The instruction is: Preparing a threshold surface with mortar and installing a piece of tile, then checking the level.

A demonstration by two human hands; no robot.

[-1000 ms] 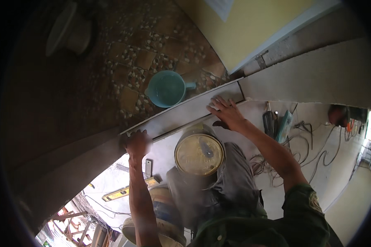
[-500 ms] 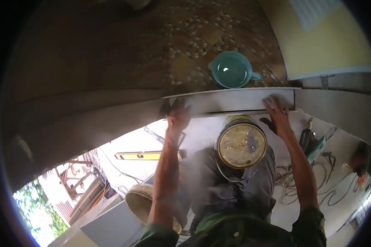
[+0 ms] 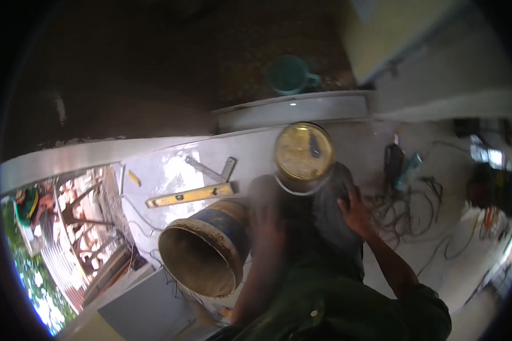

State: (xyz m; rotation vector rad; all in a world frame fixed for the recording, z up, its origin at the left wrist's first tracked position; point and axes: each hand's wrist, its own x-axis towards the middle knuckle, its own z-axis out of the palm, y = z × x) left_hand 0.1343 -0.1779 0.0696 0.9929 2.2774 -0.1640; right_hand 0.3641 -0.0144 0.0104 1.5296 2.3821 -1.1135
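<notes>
My right hand (image 3: pixel 355 215) rests by my right knee, fingers apart, with nothing in it. Beside my left thigh, my left hand (image 3: pixel 267 227) is smeared by motion, so its fingers cannot be made out. Between my knees stands a lidded bucket (image 3: pixel 305 152) with a yellow, stained top and a wire handle. A large mortar-crusted bucket (image 3: pixel 202 256) lies tipped on its side to the left of my left hand. Ahead, a pale tile strip (image 3: pixel 296 113) lies along the step edge, with both hands apart from it.
Beyond the strip sits a teal water jug (image 3: pixel 290 75). A yellow spirit level (image 3: pixel 190 195) and a metal square (image 3: pixel 216 170) lie left. Tangled cable (image 3: pixel 407 213) and a dark power tool (image 3: pixel 393 162) lie right. Another person (image 3: pixel 31 207) in a green hat is at far left.
Both hands have left the tile strip and come back toward my body, to my legs. My view has shifted, showing more of the tipped bucket and the floor.
</notes>
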